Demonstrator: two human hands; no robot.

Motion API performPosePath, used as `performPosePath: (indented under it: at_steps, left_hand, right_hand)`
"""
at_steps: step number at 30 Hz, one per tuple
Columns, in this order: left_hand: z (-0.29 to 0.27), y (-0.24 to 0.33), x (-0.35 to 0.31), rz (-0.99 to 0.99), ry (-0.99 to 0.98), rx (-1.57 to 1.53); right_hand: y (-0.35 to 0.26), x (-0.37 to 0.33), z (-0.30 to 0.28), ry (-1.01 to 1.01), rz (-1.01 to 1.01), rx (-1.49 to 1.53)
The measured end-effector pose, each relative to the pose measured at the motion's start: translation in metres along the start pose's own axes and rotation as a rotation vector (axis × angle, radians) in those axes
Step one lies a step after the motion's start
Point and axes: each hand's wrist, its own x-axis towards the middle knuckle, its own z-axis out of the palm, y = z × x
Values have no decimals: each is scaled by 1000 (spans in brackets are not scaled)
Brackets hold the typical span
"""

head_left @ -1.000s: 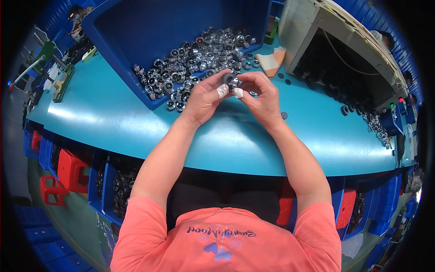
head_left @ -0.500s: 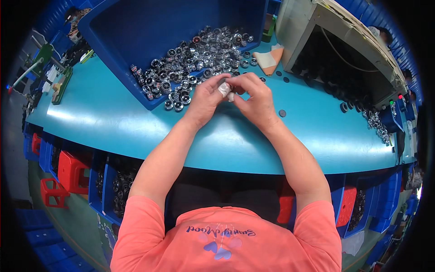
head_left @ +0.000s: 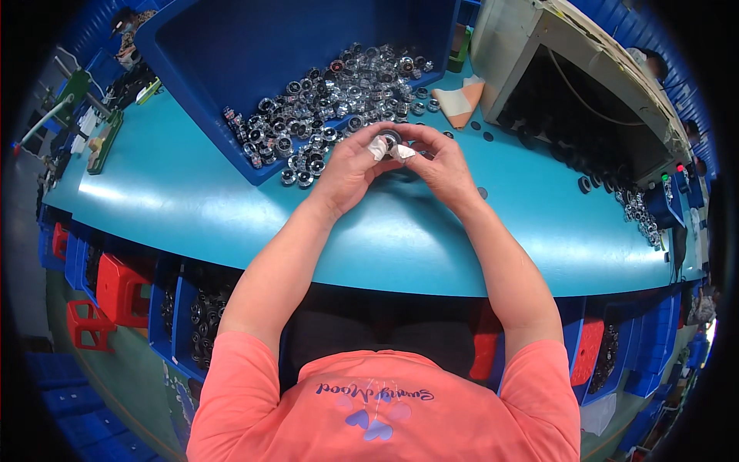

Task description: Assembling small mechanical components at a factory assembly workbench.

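Observation:
My left hand (head_left: 345, 171) and my right hand (head_left: 448, 171) meet above the table in front of the tilted bin. Between their fingertips they grip a small round wheel (head_left: 392, 138) with a black rim; much of it is hidden by the fingers. White wrapping (head_left: 378, 148) covers the left thumb tip, and a similar white wrap (head_left: 402, 153) is on the right thumb. Just beyond the hands lies a heap of small wheels with clear, shiny bodies and dark centres (head_left: 315, 115), spilling from the blue bin (head_left: 200, 85) onto the turquoise table (head_left: 231, 219).
An orange-and-white piece (head_left: 459, 104) lies right of the heap, near several dark discs (head_left: 488, 137). A pale box-like housing (head_left: 523, 61) with black rings inside stands at the right. Below the table edge are blue bins (head_left: 183, 319) and red stools (head_left: 123, 291).
My fingers have turned the held piece, so its black round rim now faces up. My right hand has rolled inward, its thumb pressing beside the left thumb.

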Motion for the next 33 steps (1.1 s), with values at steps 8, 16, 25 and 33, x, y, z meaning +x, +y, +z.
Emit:
performPosePath:
  at_steps: [8, 16, 25, 33]
  left_hand:
    - [-6, 1, -1, -61, -10, -41]
    - [6, 0, -4, 33, 126, 340]
    - [14, 3, -10, 90, 250, 449]
    - [3, -3, -1, 112, 83, 338]
  right_hand:
    - [2, 2, -6, -54, 117, 219]
    - [7, 1, -2, -67, 91, 340]
    - [4, -3, 10, -21, 228, 549]
    - [7, 2, 6, 19, 129, 447]
